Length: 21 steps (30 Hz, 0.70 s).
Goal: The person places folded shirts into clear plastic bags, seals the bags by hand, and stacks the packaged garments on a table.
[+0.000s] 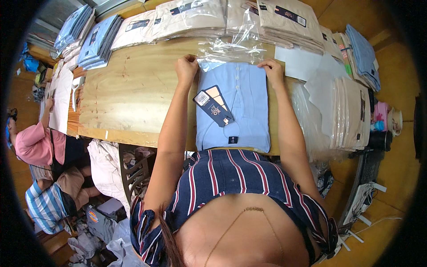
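Observation:
A folded light blue shirt (pixel 253 111) with a buttoned placket lies flat at the table's near edge. On its front rest a dark hang tag (pixel 213 108) and a small dark label (pixel 232 139). Clear plastic of a bag (pixel 231 50) spreads past the shirt's far end and seems to wrap the shirt as well. My left hand (pixel 187 70) pinches the plastic by the shirt's far left corner. At the far right corner, my right hand (pixel 272 72) has its fingers closed on the plastic edge.
Stacks of bagged beige garments (pixel 189 20) and blue garments (pixel 95 42) line the table's back. More bagged beige garments (pixel 351 113) and loose clear bags (pixel 307 115) lie at the right. A white tag gun (pixel 76 91) is at the left, near a person in pink (pixel 38 142).

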### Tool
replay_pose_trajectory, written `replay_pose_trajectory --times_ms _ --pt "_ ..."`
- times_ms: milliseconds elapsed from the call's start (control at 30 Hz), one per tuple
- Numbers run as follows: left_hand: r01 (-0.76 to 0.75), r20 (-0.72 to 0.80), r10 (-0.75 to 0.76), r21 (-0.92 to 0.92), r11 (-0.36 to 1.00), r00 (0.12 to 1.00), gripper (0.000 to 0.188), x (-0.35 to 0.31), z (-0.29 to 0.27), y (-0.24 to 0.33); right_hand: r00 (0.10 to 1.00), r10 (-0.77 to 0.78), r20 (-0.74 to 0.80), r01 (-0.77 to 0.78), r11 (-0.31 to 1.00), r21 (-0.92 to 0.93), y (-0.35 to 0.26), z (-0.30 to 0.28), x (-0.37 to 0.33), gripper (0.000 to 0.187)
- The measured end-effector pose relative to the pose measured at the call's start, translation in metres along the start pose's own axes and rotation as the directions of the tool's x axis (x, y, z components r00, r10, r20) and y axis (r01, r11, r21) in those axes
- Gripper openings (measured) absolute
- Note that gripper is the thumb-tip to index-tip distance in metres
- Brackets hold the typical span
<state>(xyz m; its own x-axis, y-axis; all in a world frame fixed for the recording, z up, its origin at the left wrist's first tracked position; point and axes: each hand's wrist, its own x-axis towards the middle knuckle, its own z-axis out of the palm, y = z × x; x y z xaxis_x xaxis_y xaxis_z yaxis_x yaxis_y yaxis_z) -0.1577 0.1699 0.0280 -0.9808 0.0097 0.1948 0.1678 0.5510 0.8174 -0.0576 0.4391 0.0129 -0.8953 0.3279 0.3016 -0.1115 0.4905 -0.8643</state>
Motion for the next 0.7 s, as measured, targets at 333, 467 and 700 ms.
replay_pose_trajectory --times_ms 333,467,700 --pt "0.262 0.462 -0.045 -0.416 0.871 0.886 0.006 0.013 -0.011 -0.012 0.918 0.383 0.105 -0.395 0.851 0.346 -0.006 -0.011 0.012 0.012" --pt "0.334 0.564 -0.044 -0.423 0.842 0.825 0.007 0.011 -0.019 -0.011 0.91 0.36 0.208 -0.409 0.862 0.299 0.008 -0.018 0.007 0.01" --pt "0.216 0.592 0.049 -0.368 0.904 0.804 0.009 0.001 -0.028 -0.007 0.897 0.332 0.292 -0.378 0.918 0.118 0.013 -0.022 -0.003 0.013"
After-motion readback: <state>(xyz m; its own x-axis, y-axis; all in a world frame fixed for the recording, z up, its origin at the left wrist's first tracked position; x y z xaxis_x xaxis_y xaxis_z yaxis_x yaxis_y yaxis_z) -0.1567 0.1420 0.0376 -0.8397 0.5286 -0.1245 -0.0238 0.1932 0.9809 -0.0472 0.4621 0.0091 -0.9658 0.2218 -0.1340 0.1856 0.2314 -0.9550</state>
